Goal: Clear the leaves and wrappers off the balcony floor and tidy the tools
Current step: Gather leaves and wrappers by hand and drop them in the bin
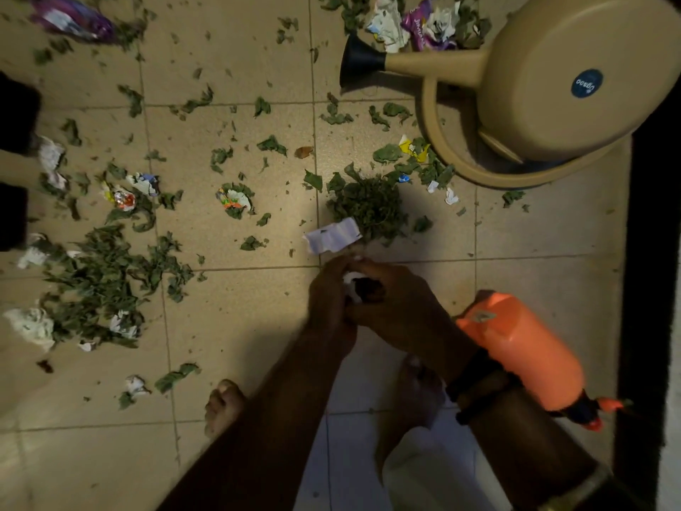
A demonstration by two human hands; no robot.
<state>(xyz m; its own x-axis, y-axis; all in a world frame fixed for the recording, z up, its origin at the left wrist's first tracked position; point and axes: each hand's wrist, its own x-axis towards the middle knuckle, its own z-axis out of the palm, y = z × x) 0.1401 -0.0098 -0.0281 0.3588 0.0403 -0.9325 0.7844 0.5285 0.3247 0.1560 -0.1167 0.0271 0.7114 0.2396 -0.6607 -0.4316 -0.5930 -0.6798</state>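
Lying sideways among leaves [99,274], watering can [552,79]; contents hidden.

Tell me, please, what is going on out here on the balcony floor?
A person is crouched over the tiled floor, with the left hand and right hand together around some crumpled white paper. Most of the mess remains: green leaves and wrappers lie scattered across the tiles. A tan watering can lies tipped at the upper right, and an orange spray bottle lies on its side by the right forearm.
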